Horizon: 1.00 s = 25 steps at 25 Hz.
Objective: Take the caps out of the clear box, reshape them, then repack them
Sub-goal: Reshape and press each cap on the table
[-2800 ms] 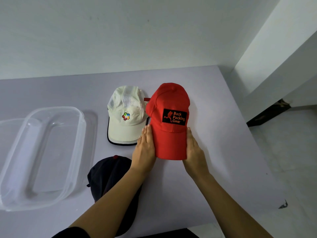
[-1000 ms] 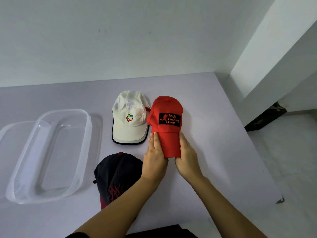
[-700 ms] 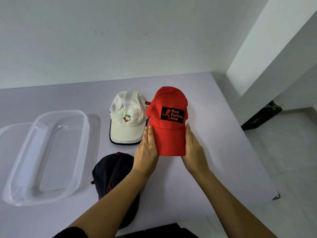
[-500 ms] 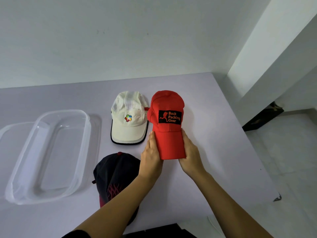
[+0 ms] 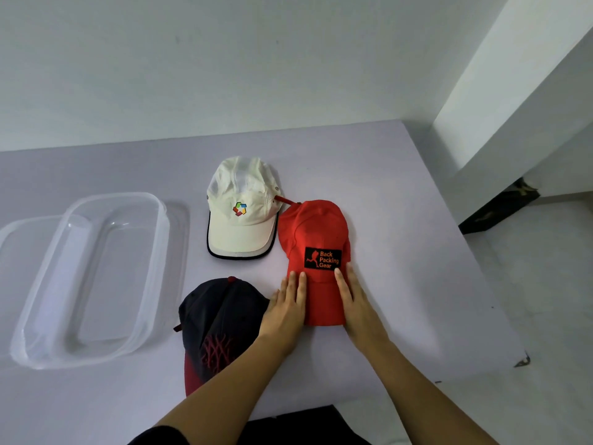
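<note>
With the box empty at far left, the left hand and right hand, fingers straight, flank the red cap's brim on the table; reshaping seems underway, and repacking will need a grasp.

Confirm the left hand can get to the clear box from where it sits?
Probably yes. The left hand lies flat on the red cap's brim, gripping nothing. Only the dark cap sits between it and the clear box, low enough to pass over.

Soft, even, dimmish daylight; faint shadows; wide-angle bending at edges.
</note>
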Motion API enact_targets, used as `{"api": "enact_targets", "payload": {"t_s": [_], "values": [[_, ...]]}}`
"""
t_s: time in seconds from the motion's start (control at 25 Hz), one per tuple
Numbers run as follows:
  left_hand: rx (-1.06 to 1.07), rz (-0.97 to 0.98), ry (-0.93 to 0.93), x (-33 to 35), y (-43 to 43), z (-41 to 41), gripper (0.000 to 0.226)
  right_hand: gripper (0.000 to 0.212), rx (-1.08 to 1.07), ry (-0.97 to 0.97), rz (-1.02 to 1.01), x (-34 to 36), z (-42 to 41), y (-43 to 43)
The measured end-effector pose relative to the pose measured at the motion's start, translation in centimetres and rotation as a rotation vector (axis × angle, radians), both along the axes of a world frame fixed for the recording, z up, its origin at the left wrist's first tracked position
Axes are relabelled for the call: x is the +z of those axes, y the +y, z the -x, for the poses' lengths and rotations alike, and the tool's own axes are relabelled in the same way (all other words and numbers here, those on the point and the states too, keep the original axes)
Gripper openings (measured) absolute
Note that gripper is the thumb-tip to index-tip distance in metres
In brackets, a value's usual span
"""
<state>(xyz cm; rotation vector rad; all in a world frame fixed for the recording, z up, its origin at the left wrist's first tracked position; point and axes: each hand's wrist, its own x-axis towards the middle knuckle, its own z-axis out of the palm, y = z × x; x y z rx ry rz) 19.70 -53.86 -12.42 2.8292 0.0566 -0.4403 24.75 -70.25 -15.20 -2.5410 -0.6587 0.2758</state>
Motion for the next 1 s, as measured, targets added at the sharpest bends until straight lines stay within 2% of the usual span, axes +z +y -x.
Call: {"api": "enact_targets", "payload": {"t_s": [0.08,0.2,0.32,0.44,0.56,0.68,0.76,0.88,0.92,1.0], "values": [[-0.016,0.024,0.051,0.8,-0.4,-0.4,0.073,0.111,0.059,0.05,0.021,-0.4,-0.3,-1.1],[0.193,0.267,-0.117,2.7,-0.4,-3.3,0.069,0.118,0.148,0.121,0.013,0.3,-0.8,-2.5],[0.27,0.418,-0.21,3.4,0.5,-8.4,0.062,0.109,0.208,0.225,-0.035,1.2,-1.0,-3.5],[0.188,0.347,-0.014,3.6,1.5,-12.0,0.077,0.088,0.105,0.281,-0.151,1.0,-0.7,-3.0],[0.154,0.253,0.145,3.6,2.0,-13.4,0.087,0.095,0.023,0.193,-0.114,0.1,-0.1,-2.1],[0.139,0.349,0.119,4.2,3.0,-13.7,0.087,0.101,-0.005,0.129,-0.113,-0.2,-0.3,-2.0],[0.164,0.482,0.104,4.7,3.7,-13.5,0.077,0.099,-0.04,0.15,-0.171,0.6,-1.1,-1.7],[0.188,0.667,0.148,5.7,3.9,-12.8,0.047,0.077,-0.29,0.186,-0.476,2.8,-4.3,-0.5],[0.181,0.691,0.141,6.0,3.8,-12.6,0.041,0.074,-0.344,0.193,-0.506,3.6,-5.9,-0.1],[0.147,0.717,0.104,6.5,3.6,-12.2,0.034,0.074,-0.309,0.233,-0.486,5.0,-8.6,0.4]]}}
